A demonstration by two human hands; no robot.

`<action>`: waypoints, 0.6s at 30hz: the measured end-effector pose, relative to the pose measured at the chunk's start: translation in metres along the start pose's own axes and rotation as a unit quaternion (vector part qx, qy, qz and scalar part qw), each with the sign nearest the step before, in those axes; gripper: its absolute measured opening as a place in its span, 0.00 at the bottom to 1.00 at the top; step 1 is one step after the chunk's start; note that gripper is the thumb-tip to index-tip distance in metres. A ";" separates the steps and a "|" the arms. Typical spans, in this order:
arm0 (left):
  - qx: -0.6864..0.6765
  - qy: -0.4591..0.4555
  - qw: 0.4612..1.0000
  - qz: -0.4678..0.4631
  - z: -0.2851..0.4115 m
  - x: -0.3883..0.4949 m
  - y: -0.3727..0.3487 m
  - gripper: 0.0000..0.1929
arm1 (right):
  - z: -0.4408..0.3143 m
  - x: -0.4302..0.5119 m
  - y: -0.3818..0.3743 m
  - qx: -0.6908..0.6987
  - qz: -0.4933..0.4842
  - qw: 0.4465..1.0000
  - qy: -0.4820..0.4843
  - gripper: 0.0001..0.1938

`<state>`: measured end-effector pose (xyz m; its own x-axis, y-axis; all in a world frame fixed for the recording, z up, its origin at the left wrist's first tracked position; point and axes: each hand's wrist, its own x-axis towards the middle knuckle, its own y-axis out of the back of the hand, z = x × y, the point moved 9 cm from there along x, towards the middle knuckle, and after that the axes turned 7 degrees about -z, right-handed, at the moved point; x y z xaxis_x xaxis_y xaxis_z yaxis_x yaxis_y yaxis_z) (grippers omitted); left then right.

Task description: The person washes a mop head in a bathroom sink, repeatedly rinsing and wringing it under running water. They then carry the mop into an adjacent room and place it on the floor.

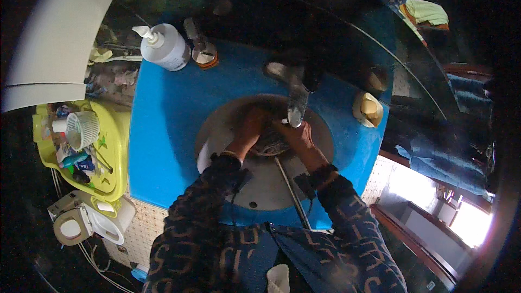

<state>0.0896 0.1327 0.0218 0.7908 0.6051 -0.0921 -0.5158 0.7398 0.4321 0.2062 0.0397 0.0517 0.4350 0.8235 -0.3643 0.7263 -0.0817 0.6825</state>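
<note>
A grey round sink basin [264,195] is set into a blue countertop [175,162]. Both of my hands reach into it, below a metal faucet [299,99]. My left hand [249,130] is in the shaded left part, its fingers hidden in the dark. Close under the faucet's spout is my right hand [299,136], a small white spot showing at its fingers. Between the hands lies something dark with thin shiny lines [270,142], too dim to name. A thin metal rod [291,191] slants from the basin over its front edge. I cannot tell what either hand holds.
A white pump bottle [165,49] and a small glass bottle [204,55] stand at the back left. A soap dish [367,110] sits at the right edge. Left of the counter are a yellow-green plastic tub [118,162] of toiletries and a toilet [106,219]. A mirror [252,4] rises behind.
</note>
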 end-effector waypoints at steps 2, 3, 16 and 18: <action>-0.273 0.111 0.955 0.019 -0.031 -0.014 -0.005 0.15 | -0.009 -0.018 0.010 -0.003 -0.025 1.000 -0.009 0.21; -0.352 0.110 0.929 0.041 -0.034 -0.019 -0.004 0.15 | -0.018 -0.025 0.017 -0.019 -0.016 1.000 0.014 0.23; 0.100 0.000 0.989 0.106 0.026 -0.022 0.002 0.20 | 0.048 0.004 -0.028 0.218 -0.120 0.967 -0.044 0.21; -0.075 0.042 0.994 0.067 -0.002 -0.025 -0.002 0.19 | 0.048 0.007 -0.027 0.216 -0.119 0.969 -0.005 0.22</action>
<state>0.0703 0.1165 0.0218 0.6842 0.7194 -0.1198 -0.6635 0.6822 0.3072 0.2153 0.0208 0.0006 0.2316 0.8425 -0.4864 0.9607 -0.1194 0.2506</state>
